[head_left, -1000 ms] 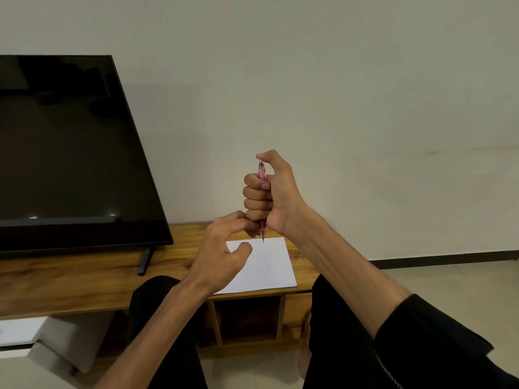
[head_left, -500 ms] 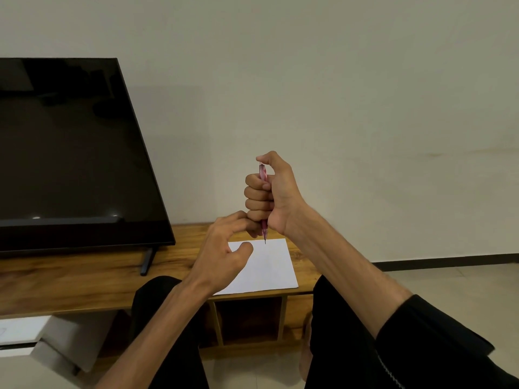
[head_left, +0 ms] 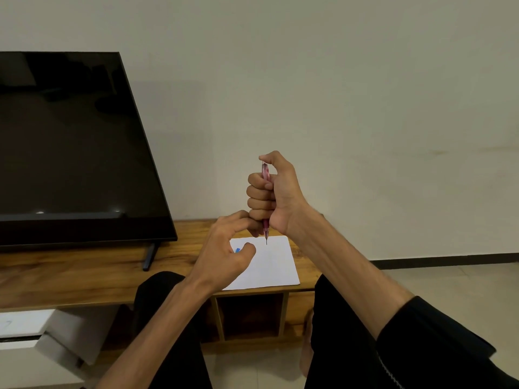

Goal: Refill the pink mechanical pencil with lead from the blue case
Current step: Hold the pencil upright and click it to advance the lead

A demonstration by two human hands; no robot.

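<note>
Gripping the slim pink translucent plastic mechanical pencil (head_left: pixel 265 178) in a closed fist, the right hand (head_left: pixel 273 193) holds the barrel upright with the thumb bent over the top end and the dark metal tip pointing down, clear of the white rectangular paper sheet (head_left: pixel 271 265) that lies at the front edge of the long wooden desk (head_left: pixel 84 273). The left hand (head_left: pixel 224 248) hovers just below and beside the fist, fingers curled and partly spread; whether it touches the right hand cannot be told. A small patch of blue (head_left: pixel 238 250) shows between its thumb and palm, judged to be the blue lead case, but whether the hand pinches it or it lies on the sheet underneath cannot be told. Risk: a thin lead is brittle, so excess thumb pressure on the top end, or contact between the tip and the sheet, would probably snap any exposed lead. Risk: the left hand crowds the tip, and a sideways knock could bend the lead or jolt the barrel. Risk: if the case is open, tilting it could spill leads onto the desk or over its front edge. A black flat-screen television (head_left: pixel 70 141) stands towards the left rear of the desk, well apart from the work. Compared with the earlier frames, both hands hold nearly the same pose; the blue patch was not visible then, so the left hand appears slightly shifted.
</note>
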